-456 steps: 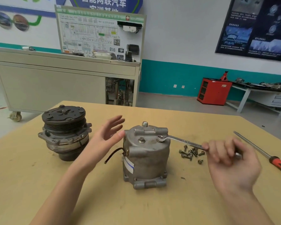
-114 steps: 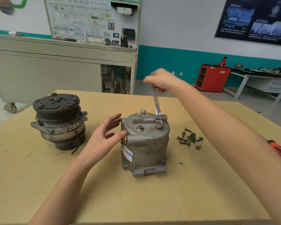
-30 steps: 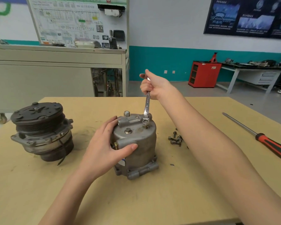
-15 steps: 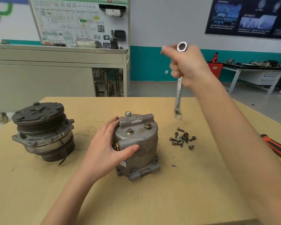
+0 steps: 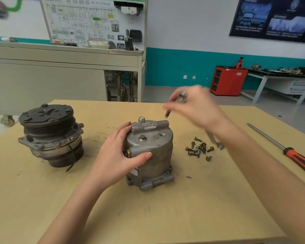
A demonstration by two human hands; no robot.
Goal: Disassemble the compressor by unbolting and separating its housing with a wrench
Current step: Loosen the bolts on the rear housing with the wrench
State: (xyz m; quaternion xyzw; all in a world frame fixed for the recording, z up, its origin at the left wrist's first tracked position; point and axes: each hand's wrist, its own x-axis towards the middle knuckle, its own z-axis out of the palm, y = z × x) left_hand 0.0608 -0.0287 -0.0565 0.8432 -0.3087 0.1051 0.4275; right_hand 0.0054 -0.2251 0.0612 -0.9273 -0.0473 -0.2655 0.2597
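The grey compressor housing (image 5: 151,152) stands upright mid-table. My left hand (image 5: 120,155) grips its left side, thumb across the front. One bolt (image 5: 142,137) sits in its top, and beside it is an empty bolt hole (image 5: 161,134). My right hand (image 5: 195,106), blurred by motion, hovers just above and behind the housing and pinches a long dark bolt (image 5: 173,105). The wrench (image 5: 216,142) lies on the table to the right, partly hidden under my right forearm.
The pulley and clutch half of the compressor (image 5: 49,134) sits at the left of the wooden table (image 5: 165,217). Several loose bolts (image 5: 198,149) lie right of the housing. A red-handled screwdriver (image 5: 289,152) lies near the right edge.
My right hand held the wrench in the air half a second ago; now the wrench lies on the table, the hand holds a long bolt, and that bolt's hole is empty. My left hand kept its grip.
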